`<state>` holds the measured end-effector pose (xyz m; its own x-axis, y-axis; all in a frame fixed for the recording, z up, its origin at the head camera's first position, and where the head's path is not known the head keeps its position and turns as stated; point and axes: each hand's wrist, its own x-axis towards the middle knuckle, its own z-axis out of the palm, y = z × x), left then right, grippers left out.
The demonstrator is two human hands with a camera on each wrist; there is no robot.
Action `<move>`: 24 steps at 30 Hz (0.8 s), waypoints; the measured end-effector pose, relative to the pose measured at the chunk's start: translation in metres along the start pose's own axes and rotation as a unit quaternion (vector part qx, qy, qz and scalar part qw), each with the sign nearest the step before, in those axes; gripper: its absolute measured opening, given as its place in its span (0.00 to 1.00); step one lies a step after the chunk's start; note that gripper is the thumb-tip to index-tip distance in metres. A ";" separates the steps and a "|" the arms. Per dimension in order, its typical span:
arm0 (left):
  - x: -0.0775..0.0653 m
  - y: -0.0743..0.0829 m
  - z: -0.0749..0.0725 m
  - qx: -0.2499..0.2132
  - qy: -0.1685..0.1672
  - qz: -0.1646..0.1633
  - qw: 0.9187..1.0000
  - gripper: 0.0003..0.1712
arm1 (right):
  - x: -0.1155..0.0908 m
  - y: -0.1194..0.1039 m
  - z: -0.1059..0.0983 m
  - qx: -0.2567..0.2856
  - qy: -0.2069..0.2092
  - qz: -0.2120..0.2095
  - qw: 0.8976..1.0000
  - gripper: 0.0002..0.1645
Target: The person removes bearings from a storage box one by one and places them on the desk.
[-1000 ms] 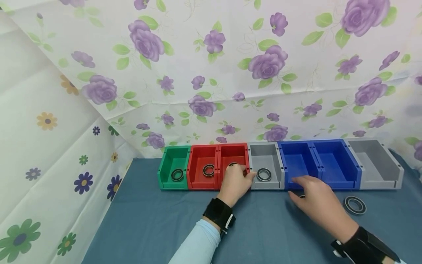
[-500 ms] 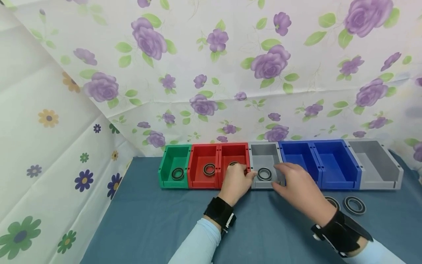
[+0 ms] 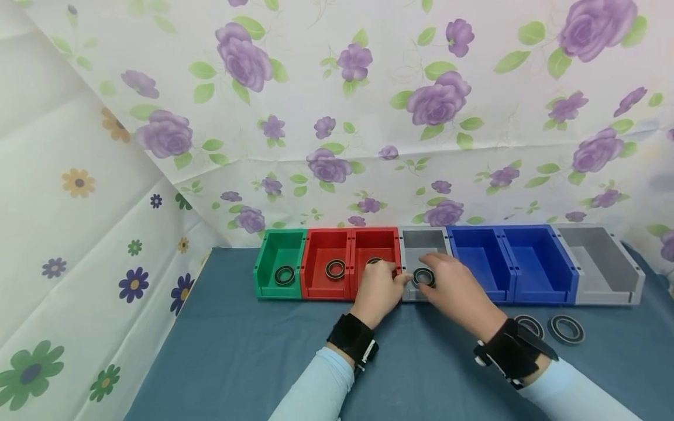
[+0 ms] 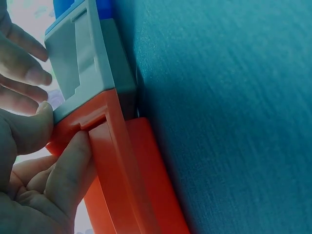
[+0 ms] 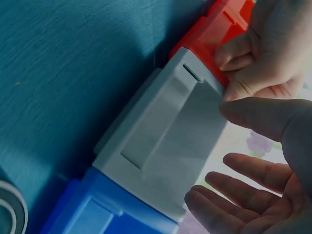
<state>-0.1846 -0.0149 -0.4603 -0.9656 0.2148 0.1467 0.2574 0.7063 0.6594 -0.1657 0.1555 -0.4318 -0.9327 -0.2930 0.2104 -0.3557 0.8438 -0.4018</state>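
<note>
My left hand (image 3: pixel 377 290) is at the second red bin (image 3: pixel 375 240), its thumb and index finger pinching the side wall beside the grey bin (image 3: pixel 424 240). In the left wrist view the thumb lies on that wall's top edge and a fingertip is inside the red bin (image 4: pixel 105 156). My right hand (image 3: pixel 458 290) reaches over the grey bin with fingers spread, holding nothing. A black-rimmed ball bearing (image 3: pixel 423 277) lies in this bin, overlapped by the right thumb in the head view. Another bearing (image 3: pixel 374 261) shows partly behind the left hand in the red bin.
Left of the hands, a green bin (image 3: pixel 281 251) and another red bin (image 3: pixel 327 245) each contain a bearing. Two blue bins (image 3: pixel 539 263) and an end grey bin (image 3: pixel 600 257) continue rightwards. Two loose bearings (image 3: pixel 566 330) lie on the blue cloth (image 3: pixel 237 351). Flowered sheeting (image 3: pixel 295 117) backs the row.
My right hand has moved left from the blue bin to over the middle grey bin, uncovering a bearing on the cloth. The left hand keeps its pinch on the red bin.
</note>
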 end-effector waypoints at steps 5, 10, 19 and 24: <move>0.000 -0.001 0.001 -0.007 -0.003 0.005 1.000 0.19 | 0.007 0.002 0.011 -0.008 -0.017 0.008 1.000 0.30; 0.000 0.000 -0.001 -0.023 -0.011 -0.002 1.000 0.16 | 0.014 0.004 0.018 -0.021 -0.029 0.015 0.999 0.31; 0.001 0.000 -0.003 -0.036 -0.025 -0.011 0.999 0.17 | 0.026 0.003 0.027 -0.038 -0.064 0.043 0.996 0.24; 0.001 0.000 -0.003 -0.031 -0.019 -0.008 0.999 0.17 | 0.033 0.000 0.027 -0.033 -0.092 0.076 0.992 0.16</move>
<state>-0.1857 -0.0169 -0.4581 -0.9671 0.2302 0.1082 0.2377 0.6666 0.7065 -0.1986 0.1334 -0.4492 -0.9726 -0.2317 -0.0163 -0.2109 0.9104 -0.3559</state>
